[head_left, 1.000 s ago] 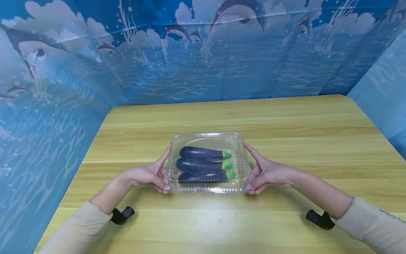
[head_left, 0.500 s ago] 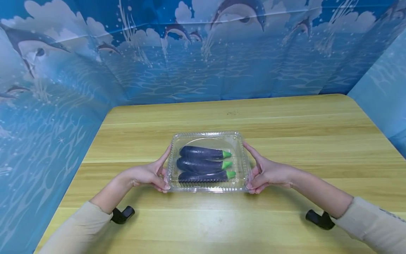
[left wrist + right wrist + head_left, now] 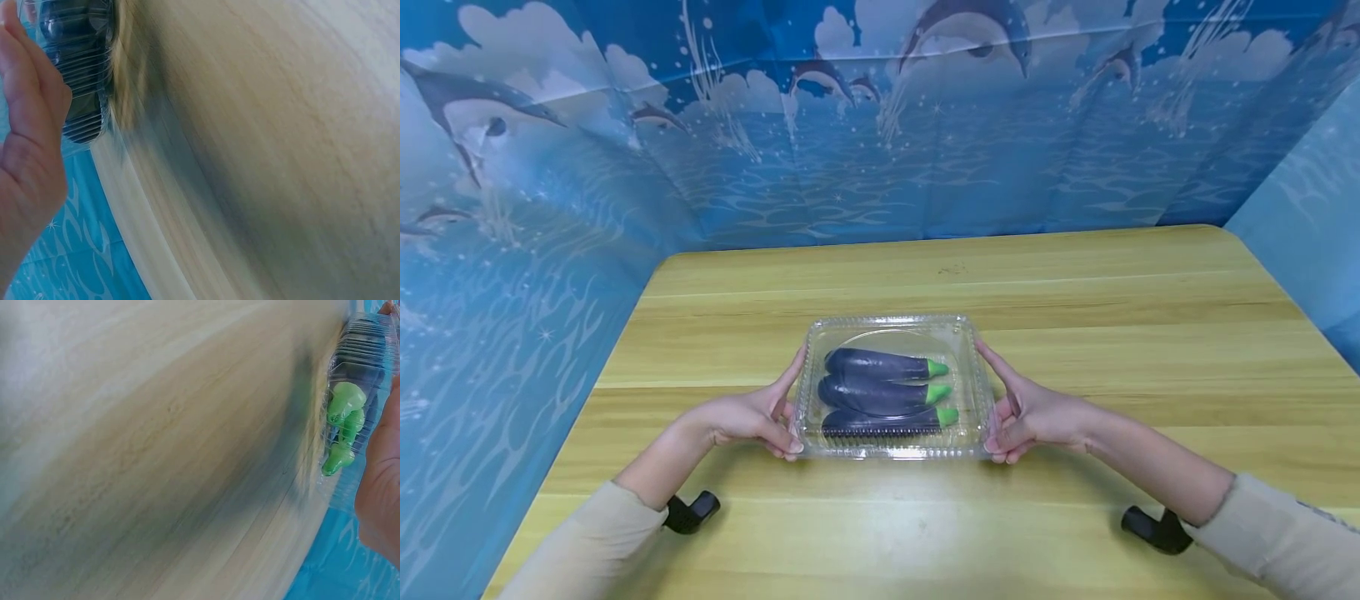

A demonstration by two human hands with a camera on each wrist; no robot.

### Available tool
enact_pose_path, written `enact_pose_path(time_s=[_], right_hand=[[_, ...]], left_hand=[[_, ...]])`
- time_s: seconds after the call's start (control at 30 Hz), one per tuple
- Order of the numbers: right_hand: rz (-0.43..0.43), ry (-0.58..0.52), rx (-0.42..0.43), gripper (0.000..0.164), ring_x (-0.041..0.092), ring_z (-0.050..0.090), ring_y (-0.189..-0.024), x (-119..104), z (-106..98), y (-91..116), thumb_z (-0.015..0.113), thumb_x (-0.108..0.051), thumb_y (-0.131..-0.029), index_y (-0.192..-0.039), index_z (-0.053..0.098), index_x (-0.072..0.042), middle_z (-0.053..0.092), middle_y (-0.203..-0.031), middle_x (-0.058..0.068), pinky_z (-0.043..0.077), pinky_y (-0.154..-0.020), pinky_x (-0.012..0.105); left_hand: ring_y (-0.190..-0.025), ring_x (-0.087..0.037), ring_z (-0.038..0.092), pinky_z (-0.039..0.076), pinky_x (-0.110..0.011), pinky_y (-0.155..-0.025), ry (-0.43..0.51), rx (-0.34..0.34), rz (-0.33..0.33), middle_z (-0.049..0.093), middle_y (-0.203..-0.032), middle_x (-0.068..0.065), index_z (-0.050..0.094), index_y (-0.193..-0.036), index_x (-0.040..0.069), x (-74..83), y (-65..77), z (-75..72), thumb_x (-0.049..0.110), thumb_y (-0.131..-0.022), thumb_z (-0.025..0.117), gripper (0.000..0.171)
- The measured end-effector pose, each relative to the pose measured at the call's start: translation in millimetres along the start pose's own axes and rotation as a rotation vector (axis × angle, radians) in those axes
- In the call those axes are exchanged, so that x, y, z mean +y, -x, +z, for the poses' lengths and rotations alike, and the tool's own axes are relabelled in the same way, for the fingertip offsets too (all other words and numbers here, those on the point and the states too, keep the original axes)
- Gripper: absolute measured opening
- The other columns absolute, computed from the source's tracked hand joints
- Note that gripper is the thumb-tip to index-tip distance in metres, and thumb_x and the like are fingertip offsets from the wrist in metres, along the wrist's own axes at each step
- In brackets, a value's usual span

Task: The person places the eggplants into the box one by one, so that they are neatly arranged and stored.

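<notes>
A clear plastic clamshell box [image 3: 895,452] is at the middle of the head view, its lid down. Through it show three dark purple eggplants [image 3: 876,364], lying side by side with their green stem ends to the right. My left hand [image 3: 748,419] grips the box's left side, thumb at the near corner and a finger reaching along the edge to the far corner. On the opposite side, my right hand [image 3: 1033,412] holds the box the same way. In the right wrist view the green stems [image 3: 347,400] show through the ribbed plastic wall.
A wood-grain table [image 3: 1075,317] spreads under the box, with shadows beside it in both wrist views. Blue dolphin-print cloth [image 3: 865,167] hangs behind the table and along its left and right sides. A black wrist mount [image 3: 692,512] sits at each sleeve cuff.
</notes>
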State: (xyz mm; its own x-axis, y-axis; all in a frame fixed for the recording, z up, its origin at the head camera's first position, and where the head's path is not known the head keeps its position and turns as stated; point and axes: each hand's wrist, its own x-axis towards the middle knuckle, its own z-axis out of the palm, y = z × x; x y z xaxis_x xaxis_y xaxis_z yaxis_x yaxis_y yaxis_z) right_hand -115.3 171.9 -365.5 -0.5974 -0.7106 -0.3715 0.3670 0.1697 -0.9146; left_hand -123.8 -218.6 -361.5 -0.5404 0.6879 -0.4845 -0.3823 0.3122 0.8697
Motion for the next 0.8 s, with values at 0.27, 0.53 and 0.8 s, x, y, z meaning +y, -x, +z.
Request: enact_pose_path(time_s=[0.27,0.53,0.8], right_hand=[[0.010,-0.008,-0.004,0.124,0.027,0.064,-0.070,0,-1,0,0.068,0.008,-0.076,-0.140,-0.026,-0.042,0.061,-0.080,0.021,0.055,-0.063,0.035],[0.023,0.009,-0.019,0.125,0.029,0.064,-0.075,0,-8,-2,0.067,0.009,-0.076,-0.139,-0.026,-0.045,0.062,-0.083,0.020,0.055,-0.070,0.042],[0.028,0.054,-0.013,0.125,0.032,0.065,-0.078,-3,-9,-1,0.069,0.005,-0.076,-0.139,-0.027,-0.044,0.063,-0.085,0.020,0.054,-0.072,0.047]], left_hand=[[-0.070,-0.023,0.063,0.054,-0.032,-0.066,-0.004,-0.006,0.017,0.056,-0.088,-0.018,-0.028,-0.137,0.048,0.3,0.8,-1.0,-0.007,-0.077,0.068,0.125],[-0.075,-0.025,0.065,0.055,-0.037,-0.070,-0.015,-0.031,0.087,0.056,-0.110,-0.028,-0.026,-0.137,0.049,-2.5,3.7,-6.9,-0.003,-0.079,0.069,0.123],[-0.077,-0.028,0.064,0.054,-0.045,-0.074,-0.041,-0.025,0.111,0.054,-0.109,-0.025,-0.022,-0.140,0.048,-3.1,4.6,-7.7,0.002,-0.082,0.069,0.118]])
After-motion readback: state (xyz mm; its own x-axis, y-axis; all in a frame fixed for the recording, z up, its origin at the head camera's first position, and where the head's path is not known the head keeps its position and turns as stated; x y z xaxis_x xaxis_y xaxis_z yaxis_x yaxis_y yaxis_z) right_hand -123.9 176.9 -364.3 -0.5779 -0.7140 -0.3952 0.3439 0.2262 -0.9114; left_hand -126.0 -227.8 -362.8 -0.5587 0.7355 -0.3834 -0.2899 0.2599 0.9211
